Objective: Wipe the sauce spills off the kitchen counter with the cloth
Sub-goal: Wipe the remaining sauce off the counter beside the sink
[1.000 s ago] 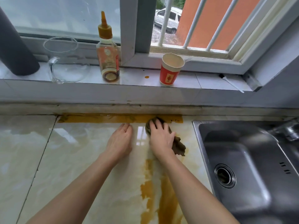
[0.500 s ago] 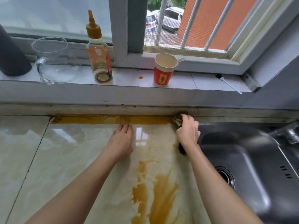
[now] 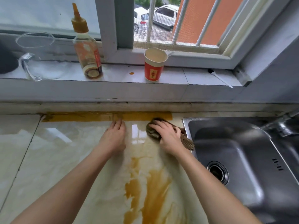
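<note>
Head view: the cloth (image 3: 152, 132), a brown bunched rag with a honeycomb weave, lies on the surface (image 3: 56, 151) a little right of the frame's centre. It is just beside the left rim of the sink (image 3: 242, 151), and its loose tail reaches that rim. The right hand (image 3: 168, 136) covers it from above, fingers (image 3: 155, 126) curled down and clamped on the wad. The cloth's far end touches the right end of the sauce band (image 3: 97, 117), a straight ochre strip along the back edge of the surface.

The left hand (image 3: 114, 136) lies flat on the surface just left of the cloth, fingers straight and together, tips at the band's near edge. In the lower centre of the frame the sauce spill (image 3: 155, 188) spreads in ragged ochre streaks with paler smears around it.

The surface is glossy cream tile with marble veining and thin dark joints. The sink is brushed stainless steel with a round drain (image 3: 218, 172).

On the tiled window sill (image 3: 178, 75) above stand a red paper cup (image 3: 152, 68) and a clear squeeze bottle (image 3: 87, 50) with an ochre nozzle cap. A clear glass jug (image 3: 37, 57) stands on it at upper left.
</note>
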`<state>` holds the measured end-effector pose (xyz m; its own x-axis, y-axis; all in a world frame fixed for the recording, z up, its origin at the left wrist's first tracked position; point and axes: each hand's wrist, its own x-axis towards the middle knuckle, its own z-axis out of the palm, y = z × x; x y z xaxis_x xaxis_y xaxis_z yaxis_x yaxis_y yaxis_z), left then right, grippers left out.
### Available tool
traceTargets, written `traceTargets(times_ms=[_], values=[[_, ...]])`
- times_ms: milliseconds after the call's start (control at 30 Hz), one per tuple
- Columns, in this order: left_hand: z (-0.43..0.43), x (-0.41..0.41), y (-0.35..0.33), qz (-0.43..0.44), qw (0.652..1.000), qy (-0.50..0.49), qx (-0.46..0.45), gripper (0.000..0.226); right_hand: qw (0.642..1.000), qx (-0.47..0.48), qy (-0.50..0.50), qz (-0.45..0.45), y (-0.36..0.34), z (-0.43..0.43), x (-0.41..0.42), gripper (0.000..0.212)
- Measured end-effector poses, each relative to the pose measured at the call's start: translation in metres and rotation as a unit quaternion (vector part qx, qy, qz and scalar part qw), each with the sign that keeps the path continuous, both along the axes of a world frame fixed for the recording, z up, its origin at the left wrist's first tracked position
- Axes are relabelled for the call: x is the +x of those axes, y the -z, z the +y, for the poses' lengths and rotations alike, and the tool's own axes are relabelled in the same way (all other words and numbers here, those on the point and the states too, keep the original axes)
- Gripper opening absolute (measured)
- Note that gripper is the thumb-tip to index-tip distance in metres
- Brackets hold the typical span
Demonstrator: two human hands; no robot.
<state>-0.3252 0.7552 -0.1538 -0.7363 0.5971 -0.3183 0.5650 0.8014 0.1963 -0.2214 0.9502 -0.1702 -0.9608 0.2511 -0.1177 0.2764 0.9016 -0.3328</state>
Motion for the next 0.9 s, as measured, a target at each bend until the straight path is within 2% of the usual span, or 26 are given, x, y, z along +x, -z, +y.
traceTargets(times_ms=[167, 300, 500, 600, 767, 900], values=[[-0.001, -0.001, 0.000, -0.004, 1.000, 0.000, 0.003, 0.072, 0.997, 0.003, 0.070, -0.017, -0.005, 0.012, -0.023, 0.067], [-0.003, -0.002, 0.002, -0.006, 1.000, 0.010, -0.003, 0.074, 0.999, 0.007, 0.049, 0.018, -0.001, -0.012, -0.001, 0.060], [-0.004, -0.004, 0.002, -0.009, 1.000, 0.011, 0.005, 0.073, 0.994, -0.100, 0.006, 0.048, 0.000, -0.075, 0.060, 0.068], [-0.006, -0.004, 0.001, -0.015, 1.000, 0.009, 0.015, 0.072, 0.987, -0.153, 0.026, 0.044, -0.006, -0.062, 0.058, 0.072], [-0.009, -0.004, 0.001, -0.025, 0.999, 0.008, 0.029, 0.071, 0.984, -0.114, 0.132, 0.027, -0.016, -0.035, 0.022, 0.071], [-0.011, -0.007, 0.003, -0.027, 0.999, 0.011, 0.036, 0.070, 0.988, -0.123, 0.083, 0.044, -0.006, -0.068, 0.044, 0.068]])
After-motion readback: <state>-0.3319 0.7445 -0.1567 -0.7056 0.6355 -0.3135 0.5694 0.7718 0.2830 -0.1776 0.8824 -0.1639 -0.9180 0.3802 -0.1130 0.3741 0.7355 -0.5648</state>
